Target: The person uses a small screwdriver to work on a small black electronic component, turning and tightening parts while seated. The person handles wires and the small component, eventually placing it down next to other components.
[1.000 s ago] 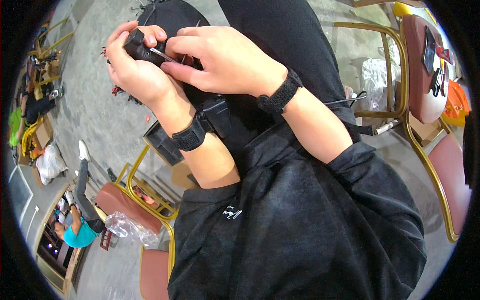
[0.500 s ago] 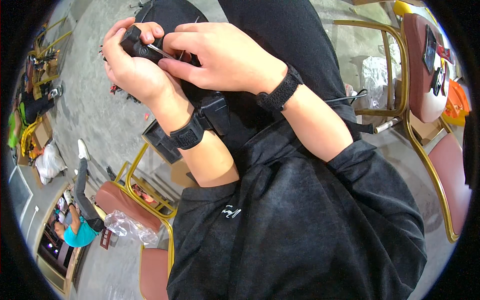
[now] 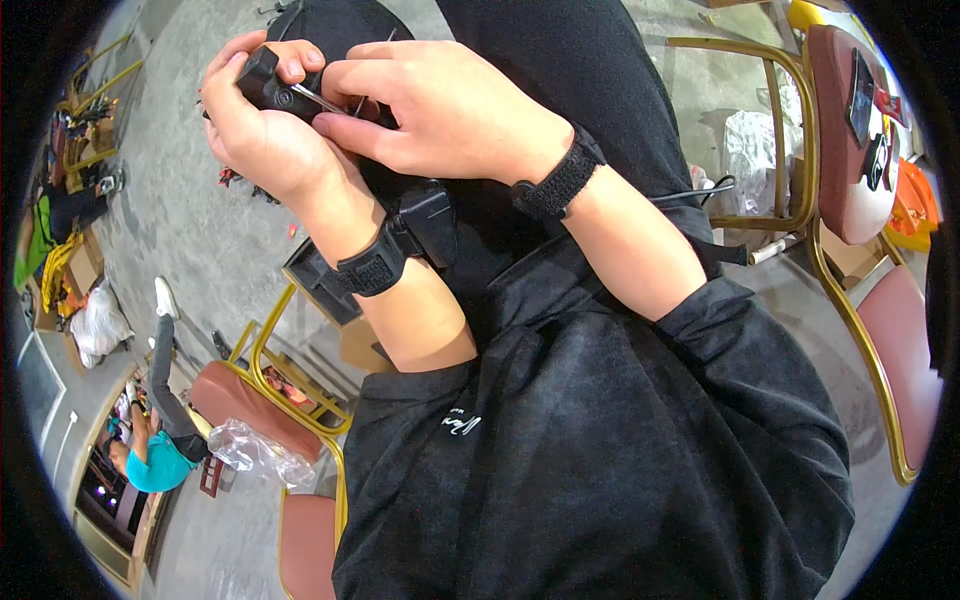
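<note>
My left hand (image 3: 270,140) is closed around a small black block-shaped part (image 3: 260,80) with a round marking on its side, up over my lap. A thin silvery metal rod (image 3: 316,97) runs from that part to the fingers of my right hand (image 3: 450,105), which pinch it between thumb and fingertips. Its far end and full shape are hidden, so the exact kind of tool cannot be told. Another thin dark piece shows just past the right fingers. Each wrist wears a black strap; a black box (image 3: 430,222) sits beside the left one (image 3: 372,262).
On the right stands a brown-padded chair (image 3: 835,120) with a gold frame, a phone (image 3: 860,95) and small items on it. A clear plastic bag (image 3: 255,455) lies on another chair at left. Beyond, a person in a teal shirt (image 3: 160,462) is near boxes and bags.
Both hands have shifted very slightly up and left, keeping the same hold on the black part and the rod. The person at far left has moved their arms.
</note>
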A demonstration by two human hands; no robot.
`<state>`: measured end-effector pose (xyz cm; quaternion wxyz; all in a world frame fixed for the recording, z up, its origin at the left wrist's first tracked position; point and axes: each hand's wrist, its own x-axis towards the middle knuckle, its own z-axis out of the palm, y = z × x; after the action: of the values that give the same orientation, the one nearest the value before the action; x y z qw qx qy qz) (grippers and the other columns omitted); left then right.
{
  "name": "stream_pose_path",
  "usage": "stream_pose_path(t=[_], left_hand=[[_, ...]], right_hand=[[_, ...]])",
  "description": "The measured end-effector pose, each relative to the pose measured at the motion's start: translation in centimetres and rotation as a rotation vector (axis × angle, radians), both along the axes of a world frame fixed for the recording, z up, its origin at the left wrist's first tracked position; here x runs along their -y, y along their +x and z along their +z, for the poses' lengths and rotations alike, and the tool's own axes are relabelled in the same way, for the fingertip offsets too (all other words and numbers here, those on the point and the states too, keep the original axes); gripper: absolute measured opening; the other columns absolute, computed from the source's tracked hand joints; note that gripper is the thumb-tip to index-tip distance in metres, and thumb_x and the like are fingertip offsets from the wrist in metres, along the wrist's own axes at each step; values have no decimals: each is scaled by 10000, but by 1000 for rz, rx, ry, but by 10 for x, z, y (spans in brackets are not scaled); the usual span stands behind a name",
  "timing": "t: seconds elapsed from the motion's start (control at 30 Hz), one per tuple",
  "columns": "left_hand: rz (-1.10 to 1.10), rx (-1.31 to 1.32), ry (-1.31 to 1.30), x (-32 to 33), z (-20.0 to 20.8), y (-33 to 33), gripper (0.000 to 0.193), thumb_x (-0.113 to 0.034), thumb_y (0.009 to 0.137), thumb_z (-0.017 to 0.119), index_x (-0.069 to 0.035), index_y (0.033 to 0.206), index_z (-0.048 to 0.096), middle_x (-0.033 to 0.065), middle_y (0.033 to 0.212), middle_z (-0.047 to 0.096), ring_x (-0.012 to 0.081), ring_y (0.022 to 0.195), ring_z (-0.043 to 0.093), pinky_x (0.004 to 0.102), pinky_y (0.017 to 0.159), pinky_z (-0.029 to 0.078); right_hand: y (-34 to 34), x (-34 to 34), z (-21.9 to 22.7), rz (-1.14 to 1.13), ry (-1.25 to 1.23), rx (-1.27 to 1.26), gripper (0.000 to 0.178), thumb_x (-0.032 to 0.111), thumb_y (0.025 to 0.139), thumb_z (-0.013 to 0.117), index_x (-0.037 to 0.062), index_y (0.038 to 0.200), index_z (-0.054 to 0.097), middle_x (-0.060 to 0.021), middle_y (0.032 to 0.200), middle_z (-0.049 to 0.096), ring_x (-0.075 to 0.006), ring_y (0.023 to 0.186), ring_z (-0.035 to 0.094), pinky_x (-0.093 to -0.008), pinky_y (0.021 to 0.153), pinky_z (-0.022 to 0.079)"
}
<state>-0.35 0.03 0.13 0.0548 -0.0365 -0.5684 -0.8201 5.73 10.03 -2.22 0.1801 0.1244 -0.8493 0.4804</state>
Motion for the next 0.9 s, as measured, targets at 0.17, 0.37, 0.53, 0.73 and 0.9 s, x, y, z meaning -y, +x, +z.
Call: stream_pose_path(t=[0.17,0.37,0.53,0.73,0.9], left_hand=[[15,-1,-22,-1,1,1,223,-164,825,427,37,850,520,98,588,464,203,579,497,308,585,439],[13,16,-19,0,1,-1,223,-163,824,429,39,843,520,97,585,460,204,573,493,312,583,441],[0,21,9,0,0,-1,219,-159,824,432,40,841,523,100,586,458,208,574,493,316,584,441],[-3,31,23,0,0,1,219,-166,826,440,34,838,530,98,586,457,209,575,493,314,585,440],[-16,26,37,1,1,-2,224,-167,828,439,37,837,531,100,585,454,208,574,493,312,577,438]], right_hand=[[-1,0,-1,-1,2,3,210,253,825,632,46,865,629,-106,787,615,-282,707,612,-349,630,486],[0,0,0,6,-2,13,213,258,827,628,47,860,627,-105,798,618,-280,708,614,-349,632,485],[1,0,0,1,-8,15,220,263,832,621,45,862,624,-108,785,610,-282,706,611,-355,638,483],[2,-1,0,5,-4,25,228,266,827,624,43,879,625,-110,786,609,-281,710,611,-350,641,485],[0,1,-1,-25,-17,-8,251,296,815,590,46,799,618,-119,728,607,-314,702,621,-405,653,503]])
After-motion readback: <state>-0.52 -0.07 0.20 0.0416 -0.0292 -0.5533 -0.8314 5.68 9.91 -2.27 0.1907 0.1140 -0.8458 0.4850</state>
